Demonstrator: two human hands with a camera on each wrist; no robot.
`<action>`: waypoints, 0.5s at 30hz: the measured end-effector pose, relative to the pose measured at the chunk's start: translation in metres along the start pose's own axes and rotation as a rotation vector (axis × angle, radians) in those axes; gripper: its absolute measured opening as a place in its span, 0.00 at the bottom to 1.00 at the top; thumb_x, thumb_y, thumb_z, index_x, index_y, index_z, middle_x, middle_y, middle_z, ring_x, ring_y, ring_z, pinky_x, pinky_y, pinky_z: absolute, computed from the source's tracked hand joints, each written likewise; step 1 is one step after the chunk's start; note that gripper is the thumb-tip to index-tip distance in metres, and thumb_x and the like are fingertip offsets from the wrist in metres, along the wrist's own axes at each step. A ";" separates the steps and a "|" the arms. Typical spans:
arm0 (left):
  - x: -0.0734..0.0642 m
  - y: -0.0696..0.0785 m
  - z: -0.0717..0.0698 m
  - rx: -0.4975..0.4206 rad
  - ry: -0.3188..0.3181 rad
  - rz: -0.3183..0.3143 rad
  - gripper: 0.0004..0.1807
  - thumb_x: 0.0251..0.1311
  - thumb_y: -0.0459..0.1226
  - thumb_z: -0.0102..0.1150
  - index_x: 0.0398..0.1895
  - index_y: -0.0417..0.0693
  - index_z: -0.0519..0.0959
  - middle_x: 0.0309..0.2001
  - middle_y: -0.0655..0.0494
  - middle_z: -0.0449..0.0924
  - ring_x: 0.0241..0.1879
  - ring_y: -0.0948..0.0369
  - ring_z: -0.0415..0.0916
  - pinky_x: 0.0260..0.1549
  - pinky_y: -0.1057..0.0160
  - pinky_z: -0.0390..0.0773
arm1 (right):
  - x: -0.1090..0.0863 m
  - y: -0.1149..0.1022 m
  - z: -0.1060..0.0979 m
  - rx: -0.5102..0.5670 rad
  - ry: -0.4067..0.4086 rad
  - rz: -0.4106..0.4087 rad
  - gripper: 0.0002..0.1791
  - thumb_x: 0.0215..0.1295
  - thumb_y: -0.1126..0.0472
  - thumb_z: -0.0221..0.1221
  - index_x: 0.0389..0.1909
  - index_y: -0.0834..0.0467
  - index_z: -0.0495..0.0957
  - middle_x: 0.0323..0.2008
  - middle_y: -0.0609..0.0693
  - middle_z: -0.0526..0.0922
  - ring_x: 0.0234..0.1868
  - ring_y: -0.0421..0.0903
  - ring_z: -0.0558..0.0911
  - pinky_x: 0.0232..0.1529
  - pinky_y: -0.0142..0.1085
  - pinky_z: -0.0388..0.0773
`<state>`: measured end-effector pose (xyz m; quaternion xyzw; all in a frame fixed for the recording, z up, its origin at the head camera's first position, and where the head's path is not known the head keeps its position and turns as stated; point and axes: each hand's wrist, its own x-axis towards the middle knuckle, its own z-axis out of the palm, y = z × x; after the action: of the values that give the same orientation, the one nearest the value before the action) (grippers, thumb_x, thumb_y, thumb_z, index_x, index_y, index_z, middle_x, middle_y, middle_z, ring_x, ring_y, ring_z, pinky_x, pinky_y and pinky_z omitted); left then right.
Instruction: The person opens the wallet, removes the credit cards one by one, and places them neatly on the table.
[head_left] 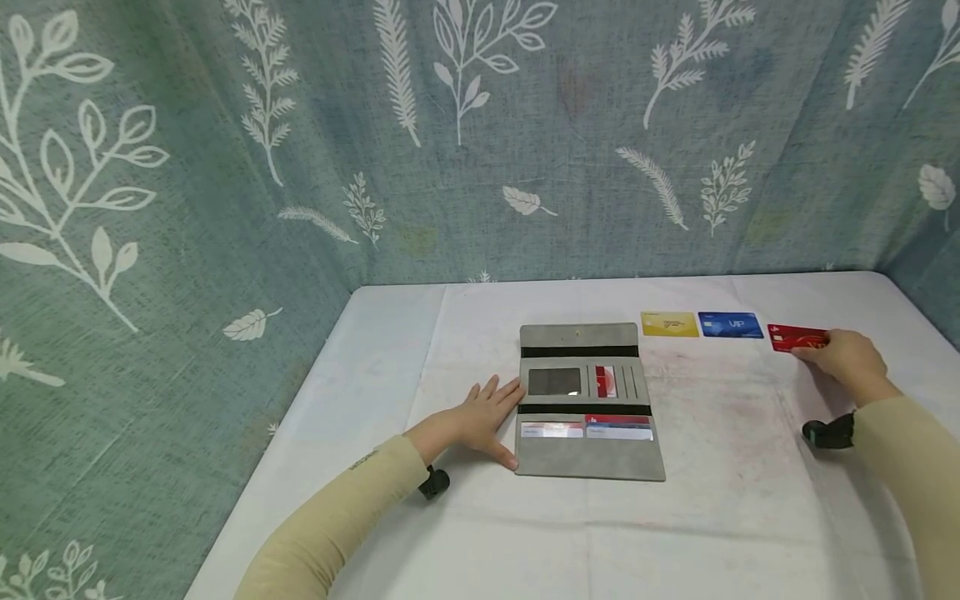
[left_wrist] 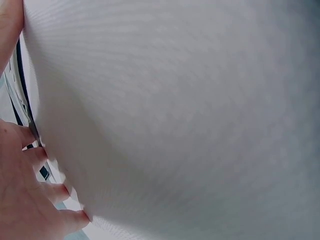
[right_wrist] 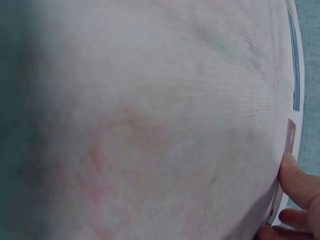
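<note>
A grey wallet [head_left: 588, 458] lies unfolded on the white table, with cards in several of its slots. My left hand [head_left: 480, 421] rests with spread fingers at the wallet's left edge; in the left wrist view its fingertips [left_wrist: 75, 219] touch down on the cloth. At the far right my right hand [head_left: 851, 360] pinches the right end of a red card [head_left: 793, 337], hiding that end. The right wrist view shows the thumb [right_wrist: 295, 180] against the red card [right_wrist: 289, 136]. Left of it lie a blue VIP card [head_left: 730, 325] and a yellow card [head_left: 670, 324].
Inside the wallet, a red-and-white card [head_left: 605, 382] shows in the middle panel, beside a dark window pocket [head_left: 554, 382]. More cards [head_left: 618, 427] sit in the lower panel. Behind the white tabletop [head_left: 480, 325] hangs a green leaf-patterned curtain [head_left: 465, 200].
</note>
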<state>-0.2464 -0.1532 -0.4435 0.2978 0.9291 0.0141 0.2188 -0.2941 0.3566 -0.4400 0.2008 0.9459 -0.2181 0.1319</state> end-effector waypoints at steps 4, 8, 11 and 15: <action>0.000 0.000 0.000 -0.008 0.003 0.005 0.65 0.37 0.64 0.64 0.73 0.48 0.40 0.73 0.53 0.32 0.70 0.44 0.29 0.64 0.40 0.39 | 0.000 -0.002 0.000 -0.021 0.003 -0.015 0.40 0.63 0.51 0.56 0.57 0.81 0.53 0.49 0.78 0.60 0.47 0.68 0.64 0.49 0.57 0.66; 0.000 -0.001 0.000 -0.007 0.004 0.007 0.65 0.37 0.64 0.64 0.73 0.48 0.39 0.73 0.53 0.32 0.70 0.44 0.28 0.64 0.40 0.39 | 0.006 -0.003 0.000 -0.037 0.005 -0.021 0.40 0.63 0.51 0.55 0.58 0.80 0.52 0.50 0.78 0.60 0.47 0.68 0.64 0.49 0.57 0.65; 0.000 -0.002 0.001 -0.006 0.008 0.011 0.65 0.37 0.64 0.64 0.73 0.48 0.39 0.73 0.52 0.32 0.70 0.44 0.28 0.64 0.40 0.39 | 0.011 -0.004 0.000 -0.035 0.008 -0.018 0.39 0.63 0.52 0.55 0.59 0.80 0.52 0.51 0.78 0.60 0.48 0.68 0.63 0.51 0.57 0.65; 0.001 -0.002 0.002 -0.002 0.009 0.015 0.65 0.38 0.64 0.64 0.72 0.47 0.39 0.73 0.52 0.31 0.70 0.44 0.28 0.64 0.40 0.39 | 0.014 -0.007 0.000 -0.029 0.007 -0.023 0.38 0.64 0.53 0.55 0.59 0.79 0.52 0.52 0.78 0.59 0.49 0.69 0.62 0.52 0.58 0.63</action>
<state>-0.2474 -0.1548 -0.4460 0.3046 0.9278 0.0179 0.2148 -0.3095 0.3556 -0.4427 0.1889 0.9516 -0.2054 0.1289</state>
